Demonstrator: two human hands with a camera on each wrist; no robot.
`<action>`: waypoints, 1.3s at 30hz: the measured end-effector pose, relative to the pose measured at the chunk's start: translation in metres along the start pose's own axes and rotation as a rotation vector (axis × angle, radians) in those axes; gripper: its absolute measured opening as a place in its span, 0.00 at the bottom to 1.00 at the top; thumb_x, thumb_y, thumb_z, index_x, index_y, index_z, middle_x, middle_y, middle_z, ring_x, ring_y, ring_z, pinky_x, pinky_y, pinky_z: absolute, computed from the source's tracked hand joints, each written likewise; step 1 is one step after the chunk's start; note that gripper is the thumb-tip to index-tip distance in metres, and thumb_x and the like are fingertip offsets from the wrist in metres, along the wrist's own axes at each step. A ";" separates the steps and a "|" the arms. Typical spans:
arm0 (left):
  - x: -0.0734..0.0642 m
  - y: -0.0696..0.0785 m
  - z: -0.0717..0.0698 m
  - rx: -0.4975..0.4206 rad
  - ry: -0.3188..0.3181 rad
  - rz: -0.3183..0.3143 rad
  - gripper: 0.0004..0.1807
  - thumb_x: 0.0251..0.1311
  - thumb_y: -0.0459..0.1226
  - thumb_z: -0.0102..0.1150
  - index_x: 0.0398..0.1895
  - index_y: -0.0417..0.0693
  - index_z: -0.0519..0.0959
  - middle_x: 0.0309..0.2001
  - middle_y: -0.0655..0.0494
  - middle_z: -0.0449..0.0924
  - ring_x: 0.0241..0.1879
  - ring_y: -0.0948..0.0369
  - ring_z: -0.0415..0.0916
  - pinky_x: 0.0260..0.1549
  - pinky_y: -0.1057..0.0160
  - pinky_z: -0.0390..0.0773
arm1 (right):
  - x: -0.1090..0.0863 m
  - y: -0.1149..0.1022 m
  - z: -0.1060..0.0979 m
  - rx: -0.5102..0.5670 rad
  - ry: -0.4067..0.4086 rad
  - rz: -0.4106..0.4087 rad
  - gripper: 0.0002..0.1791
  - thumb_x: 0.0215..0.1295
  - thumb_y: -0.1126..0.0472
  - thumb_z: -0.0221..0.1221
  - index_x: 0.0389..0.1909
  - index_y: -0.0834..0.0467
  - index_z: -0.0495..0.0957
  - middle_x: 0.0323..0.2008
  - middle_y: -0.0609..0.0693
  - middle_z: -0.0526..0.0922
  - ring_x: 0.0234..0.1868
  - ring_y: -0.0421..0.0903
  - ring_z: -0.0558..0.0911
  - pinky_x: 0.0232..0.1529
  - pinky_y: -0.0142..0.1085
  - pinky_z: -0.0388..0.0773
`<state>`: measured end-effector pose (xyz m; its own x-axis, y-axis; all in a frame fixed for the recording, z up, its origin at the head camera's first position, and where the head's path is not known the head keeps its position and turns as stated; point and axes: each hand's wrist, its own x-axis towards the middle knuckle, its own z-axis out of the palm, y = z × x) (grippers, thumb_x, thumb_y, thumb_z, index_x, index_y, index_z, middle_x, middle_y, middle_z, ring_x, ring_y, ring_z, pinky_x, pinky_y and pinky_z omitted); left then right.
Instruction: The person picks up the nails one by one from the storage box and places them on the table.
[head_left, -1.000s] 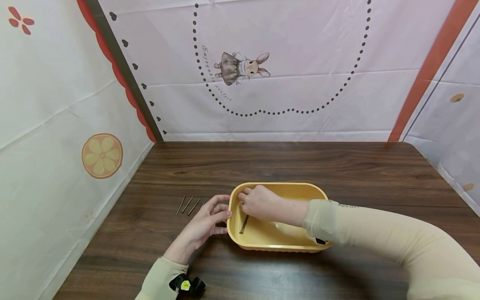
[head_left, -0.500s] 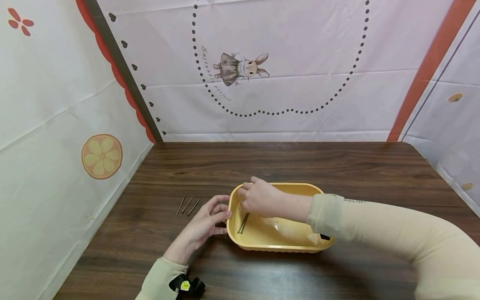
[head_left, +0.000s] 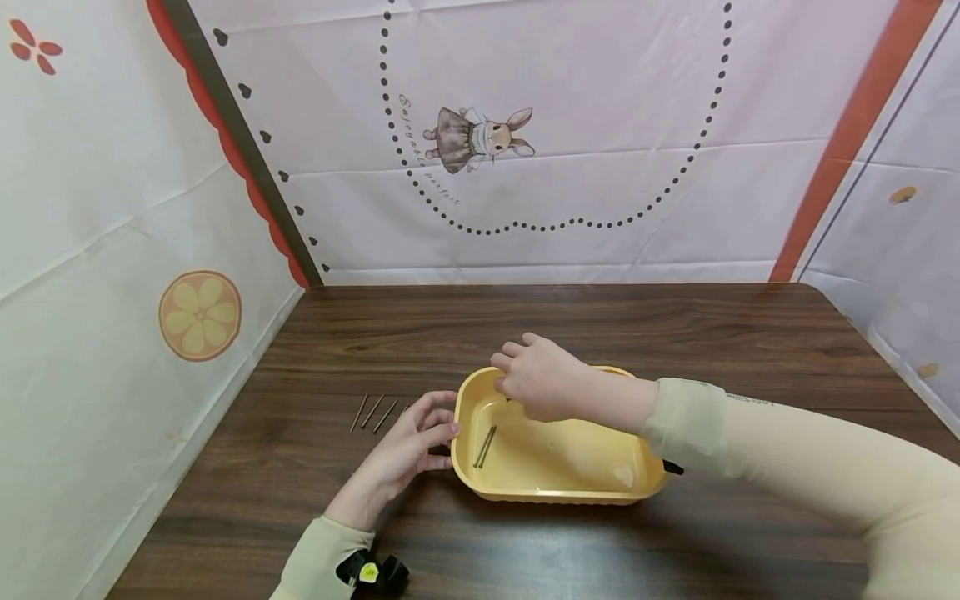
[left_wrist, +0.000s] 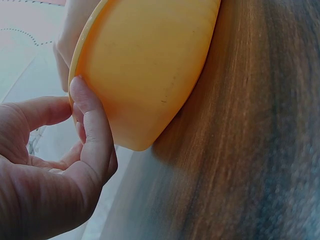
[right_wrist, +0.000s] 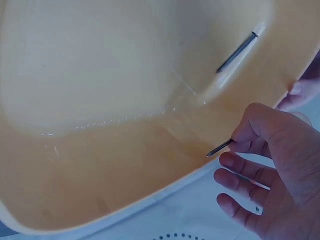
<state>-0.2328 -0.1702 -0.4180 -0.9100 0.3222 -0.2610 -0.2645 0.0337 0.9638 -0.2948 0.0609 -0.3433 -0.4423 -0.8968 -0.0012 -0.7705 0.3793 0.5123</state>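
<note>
A yellow plastic basin (head_left: 555,497) stands on the table. My left hand (head_left: 408,437) grips its left rim; in the left wrist view thumb and fingers meet at that edge, against the outer wall. My right hand (head_left: 543,379) is raised over the basin's far left part. Thumb and index finger pinch a dark nail (right_wrist: 220,147), pointed end outward, while the other fingers are loosely bent. Two more nails (head_left: 485,447) lie side by side on the basin floor, near its left end. Several nails (head_left: 372,412) rest on the table beyond the left hand, one partly hidden by it.
The dark wood-grain table (head_left: 675,333) runs back to a printed cloth wall (head_left: 600,192). Another cloth wall (head_left: 112,333) borders the left side. A black camera strap (head_left: 375,573) sits on the left wrist.
My right hand has risen from the basin's left end, moving up and to the right with a nail. The two nails on the floor show fully. My left hand stays put.
</note>
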 end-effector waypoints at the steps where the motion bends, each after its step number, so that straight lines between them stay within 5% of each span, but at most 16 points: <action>1: 0.000 0.000 0.000 -0.001 -0.001 0.000 0.30 0.66 0.33 0.55 0.69 0.44 0.58 0.44 0.55 0.74 0.37 0.63 0.75 0.30 0.68 0.80 | -0.002 0.001 0.000 0.004 0.015 0.007 0.08 0.55 0.55 0.63 0.36 0.45 0.83 0.40 0.45 0.79 0.41 0.45 0.77 0.34 0.38 0.72; 10: 0.001 -0.001 0.000 -0.004 -0.004 0.008 0.30 0.66 0.32 0.55 0.69 0.43 0.58 0.44 0.55 0.74 0.36 0.62 0.75 0.31 0.67 0.81 | -0.015 0.012 -0.003 0.018 0.102 0.027 0.07 0.49 0.56 0.62 0.31 0.45 0.84 0.37 0.45 0.76 0.38 0.45 0.74 0.31 0.37 0.66; 25: 0.002 -0.003 0.000 0.008 0.000 0.014 0.30 0.66 0.32 0.55 0.70 0.43 0.58 0.46 0.53 0.74 0.36 0.62 0.76 0.31 0.66 0.81 | -0.031 0.027 0.000 0.019 0.384 0.047 0.03 0.42 0.61 0.58 0.17 0.50 0.75 0.30 0.46 0.71 0.33 0.46 0.69 0.27 0.37 0.61; 39: 0.002 -0.001 0.000 0.003 0.011 0.003 0.30 0.66 0.31 0.54 0.70 0.44 0.58 0.45 0.52 0.74 0.36 0.62 0.76 0.30 0.67 0.80 | -0.052 0.039 -0.005 0.099 0.398 0.115 0.03 0.42 0.62 0.57 0.20 0.50 0.74 0.34 0.47 0.73 0.36 0.48 0.70 0.31 0.37 0.62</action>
<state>-0.2340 -0.1702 -0.4198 -0.9143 0.3120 -0.2582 -0.2604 0.0352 0.9649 -0.2996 0.1209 -0.3193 -0.3313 -0.8577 0.3933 -0.7751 0.4850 0.4049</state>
